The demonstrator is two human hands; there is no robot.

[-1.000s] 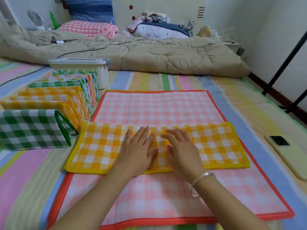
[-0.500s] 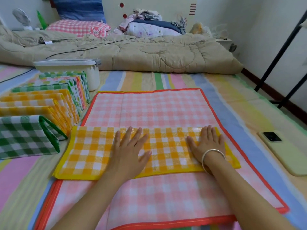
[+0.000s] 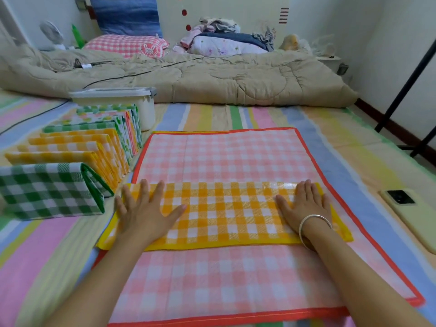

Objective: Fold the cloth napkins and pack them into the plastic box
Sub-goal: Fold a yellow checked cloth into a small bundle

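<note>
A yellow checked napkin [image 3: 224, 211], folded into a long strip, lies across a spread pink checked napkin [image 3: 226, 156] with a red border. My left hand [image 3: 144, 212] presses flat on the strip's left end. My right hand [image 3: 304, 206], with a silver bangle on the wrist, presses flat on its right end. Both hands have straight fingers. To the left stands a row of folded napkins: a green checked one [image 3: 47, 190] nearest, then yellow ones [image 3: 70, 149], then green-patterned ones [image 3: 106, 116]. The white plastic box [image 3: 132, 102] with its lid on sits behind that row.
Everything lies on a pastel striped mat [image 3: 35, 256]. A phone [image 3: 412, 215] in a pale case rests at the right. A beige quilt [image 3: 212, 79] runs across the back, with pillows and clothes behind it. Black rack legs [image 3: 410, 86] stand at far right.
Both hands slid apart from the middle of the yellow strip to its two ends, smoothing it flat. The right hand moved first, then the left.
</note>
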